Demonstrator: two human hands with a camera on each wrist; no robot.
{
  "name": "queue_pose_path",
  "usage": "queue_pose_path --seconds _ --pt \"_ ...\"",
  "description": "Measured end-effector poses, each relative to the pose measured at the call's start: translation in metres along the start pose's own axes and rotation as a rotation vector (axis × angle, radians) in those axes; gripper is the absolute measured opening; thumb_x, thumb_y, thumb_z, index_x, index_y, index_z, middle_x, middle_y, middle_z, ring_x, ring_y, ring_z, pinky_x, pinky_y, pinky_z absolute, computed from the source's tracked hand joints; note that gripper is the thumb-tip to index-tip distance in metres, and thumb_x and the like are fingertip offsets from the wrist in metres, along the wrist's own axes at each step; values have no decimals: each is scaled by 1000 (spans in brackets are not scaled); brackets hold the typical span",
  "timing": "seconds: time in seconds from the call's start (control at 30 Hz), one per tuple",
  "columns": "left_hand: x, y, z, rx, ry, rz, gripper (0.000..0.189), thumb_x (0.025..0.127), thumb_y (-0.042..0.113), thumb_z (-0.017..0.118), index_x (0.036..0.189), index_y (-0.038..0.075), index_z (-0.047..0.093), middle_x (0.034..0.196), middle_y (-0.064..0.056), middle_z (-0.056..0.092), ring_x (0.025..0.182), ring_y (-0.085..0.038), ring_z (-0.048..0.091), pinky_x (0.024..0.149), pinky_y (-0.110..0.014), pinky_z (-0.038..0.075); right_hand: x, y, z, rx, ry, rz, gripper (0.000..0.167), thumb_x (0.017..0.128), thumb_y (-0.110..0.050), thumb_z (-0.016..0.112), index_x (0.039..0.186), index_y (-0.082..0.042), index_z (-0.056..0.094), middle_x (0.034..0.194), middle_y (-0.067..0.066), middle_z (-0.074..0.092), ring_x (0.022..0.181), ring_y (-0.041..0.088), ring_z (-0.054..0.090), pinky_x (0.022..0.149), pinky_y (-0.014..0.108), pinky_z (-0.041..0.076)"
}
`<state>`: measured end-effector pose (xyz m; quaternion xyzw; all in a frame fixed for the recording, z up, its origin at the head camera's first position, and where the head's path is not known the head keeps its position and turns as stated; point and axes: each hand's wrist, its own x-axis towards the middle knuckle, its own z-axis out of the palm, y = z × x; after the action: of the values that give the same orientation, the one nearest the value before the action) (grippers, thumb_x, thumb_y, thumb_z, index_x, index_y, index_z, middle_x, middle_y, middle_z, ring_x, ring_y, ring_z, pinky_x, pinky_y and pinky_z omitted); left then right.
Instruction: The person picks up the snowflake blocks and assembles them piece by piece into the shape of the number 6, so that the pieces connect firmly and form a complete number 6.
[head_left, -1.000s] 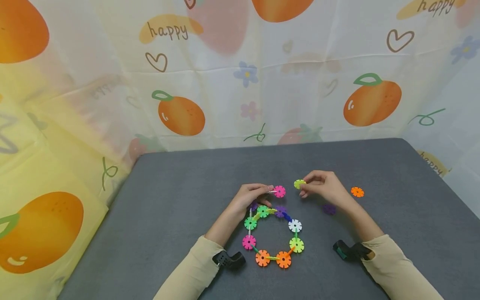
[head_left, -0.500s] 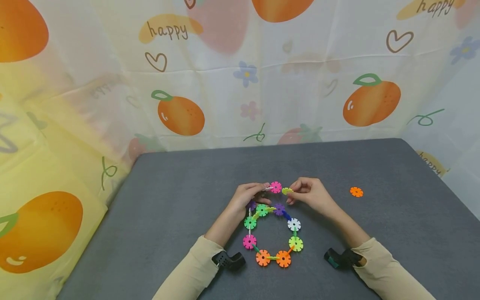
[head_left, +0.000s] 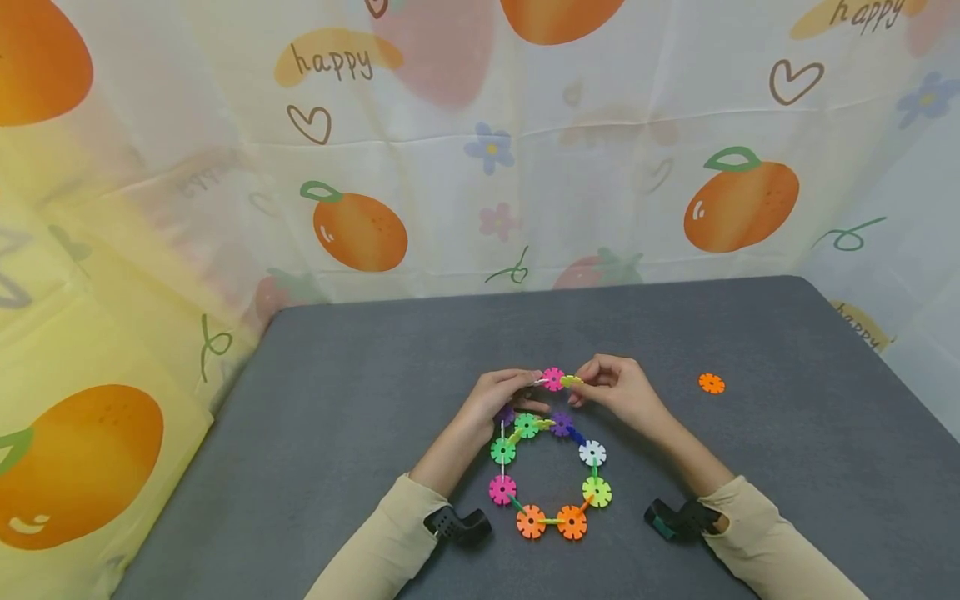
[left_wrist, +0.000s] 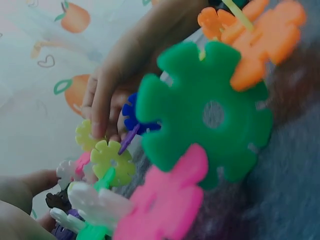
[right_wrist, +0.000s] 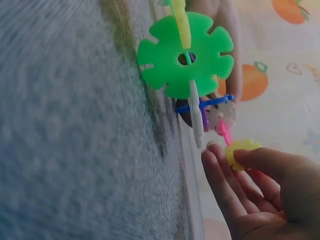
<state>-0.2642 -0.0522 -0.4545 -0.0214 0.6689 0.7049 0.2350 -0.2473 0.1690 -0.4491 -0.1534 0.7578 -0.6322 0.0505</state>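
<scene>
In the head view my left hand [head_left: 498, 400] pinches a white interlocking snowflake disc [left_wrist: 65, 172], seen almost edge-on, with a pink disc [head_left: 553, 379] slotted onto it. Thumb and fingers of my right hand [head_left: 618, 387] pinch a yellow disc [head_left: 572, 381] right at the pink disc's right edge. From the right wrist view, the yellow disc [right_wrist: 242, 152] meets the end of the pink disc [right_wrist: 225, 132], which stands edge-on. Below the hands a ring of joined discs, including a green disc [head_left: 503, 451] and a white disc [head_left: 592, 453], trails from beside my left hand.
A loose orange disc [head_left: 712, 383] lies on the grey table [head_left: 360, 433], right of my right hand. Two orange discs, one of them the left disc [head_left: 531, 522], form the ring's near side. Behind the table hangs a fruit-print cloth [head_left: 450, 208].
My right hand has moved left, bringing the yellow disc from apart up against the pink disc. The purple disc near my right wrist is now out of sight. The ring has shifted slightly.
</scene>
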Motion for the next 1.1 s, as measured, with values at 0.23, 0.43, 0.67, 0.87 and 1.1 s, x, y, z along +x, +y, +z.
queue_pose_path --seconds 0.23,0.43,0.67,0.87,1.1 --pt "-1 1 -1 -4 -3 -13 32 95 26 63 120 7 69 102 -10 71 80 -19 76 90 -30 57 0 3 2 -17 11 -36 12 90 0 67 89 9 59 102 28 66 78 22 73 71 36 62" --pt "1 0 -4 36 -59 -1 29 95 21 64 116 1 69 102 -16 72 80 -21 76 78 -39 62 -1 2 2 -3 -7 -32 10 90 0 66 92 7 61 100 27 66 79 23 73 73 37 62" --pt "2 0 -5 15 -83 -12 30 95 20 63 116 -1 67 100 -17 72 70 -16 74 72 -38 63 -1 2 2 -89 20 -21 14 89 -9 70 98 2 66 83 19 73 72 20 73 71 29 61" --pt "3 0 -5 -1 -73 -21 30 96 18 60 118 -2 66 90 -8 70 67 -15 73 68 -35 63 -1 4 1 -89 4 -23 12 89 -8 70 95 1 68 84 21 72 72 19 72 70 30 61" --pt "4 0 -5 -6 -86 -33 32 97 16 58 120 -5 63 85 -5 69 68 -15 73 73 -38 63 0 5 3 -48 -33 -68 9 88 -5 70 91 3 67 93 28 68 75 23 73 71 33 62"
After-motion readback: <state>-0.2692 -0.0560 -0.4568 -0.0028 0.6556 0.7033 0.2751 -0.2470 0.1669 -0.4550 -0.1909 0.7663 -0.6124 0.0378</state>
